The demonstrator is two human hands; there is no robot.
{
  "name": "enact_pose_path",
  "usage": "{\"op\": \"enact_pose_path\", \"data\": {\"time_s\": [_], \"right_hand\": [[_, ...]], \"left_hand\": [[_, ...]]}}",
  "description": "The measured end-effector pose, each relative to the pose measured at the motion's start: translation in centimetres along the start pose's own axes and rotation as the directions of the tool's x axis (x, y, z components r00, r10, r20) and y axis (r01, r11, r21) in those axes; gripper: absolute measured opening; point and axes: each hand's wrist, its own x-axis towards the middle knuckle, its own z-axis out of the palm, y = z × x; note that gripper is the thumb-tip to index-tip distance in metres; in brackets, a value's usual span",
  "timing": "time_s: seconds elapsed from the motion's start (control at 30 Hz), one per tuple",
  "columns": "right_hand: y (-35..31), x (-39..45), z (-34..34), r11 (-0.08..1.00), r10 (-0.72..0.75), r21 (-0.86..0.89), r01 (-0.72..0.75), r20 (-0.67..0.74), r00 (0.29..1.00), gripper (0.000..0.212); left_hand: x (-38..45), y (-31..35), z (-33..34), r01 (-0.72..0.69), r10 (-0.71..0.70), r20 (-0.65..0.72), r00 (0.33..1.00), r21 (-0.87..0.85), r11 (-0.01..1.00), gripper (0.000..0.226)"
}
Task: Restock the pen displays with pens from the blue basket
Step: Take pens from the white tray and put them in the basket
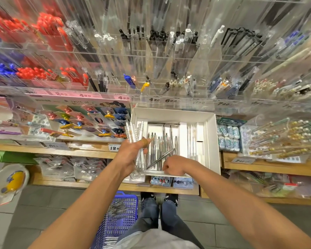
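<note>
My left hand [131, 153] grips a bundle of clear pens [136, 139] over the left side of a white display box [212, 133] on the wooden shelf. My right hand [172, 167] holds one grey pen [161, 158] slanted across the row of grey pens [162, 144] that lie in the box. The blue basket [118, 218] stands on the floor at my feet, left of my legs, with several dark pens in it.
Clear acrylic bins of red, blue, black and white pens [151, 51] fill the wall above. A card of character pens [83, 119] sits left of the box, erasers [228, 139] and beaded pens [284, 139] to the right. Packets lie on the lower shelf [70, 168].
</note>
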Motion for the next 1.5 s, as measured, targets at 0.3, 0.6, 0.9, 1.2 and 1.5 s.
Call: {"op": "enact_pose_path", "data": {"time_s": [0.3,0.6,0.9,1.2,1.5], "right_hand": [[0.6,-2.7,-2.0,0.98,-0.065,0.187,0.066,-0.012,0.998,0.031],[0.3,-8.2,-6.2,0.901,-0.089,0.381,0.21,-0.31,0.946,0.015],[-1.1,-6.1,-6.3,0.358,0.22,0.83,0.427,-0.52,0.826,0.026],[1.7,-4.0,-4.5,0.437,0.579,0.866,0.242,-0.477,0.661,0.014],[4.5,-0.8,-5.6,0.726,0.67,0.569,-0.386,-0.46,0.583,0.058]], "left_hand": [[0.4,0.1,-0.4,0.025,-0.025,0.01,1.0,0.025,0.999,0.124],[1.4,0.8,0.8,0.045,-0.065,0.069,0.995,0.253,0.966,0.077],[2.1,-0.3,1.1,0.138,-0.188,0.336,0.923,0.166,0.976,0.041],[2.1,-0.2,1.2,0.179,-0.202,0.258,0.945,0.111,0.978,0.047],[1.9,0.0,0.7,0.181,-0.183,0.204,0.962,0.029,0.983,0.056]]}}
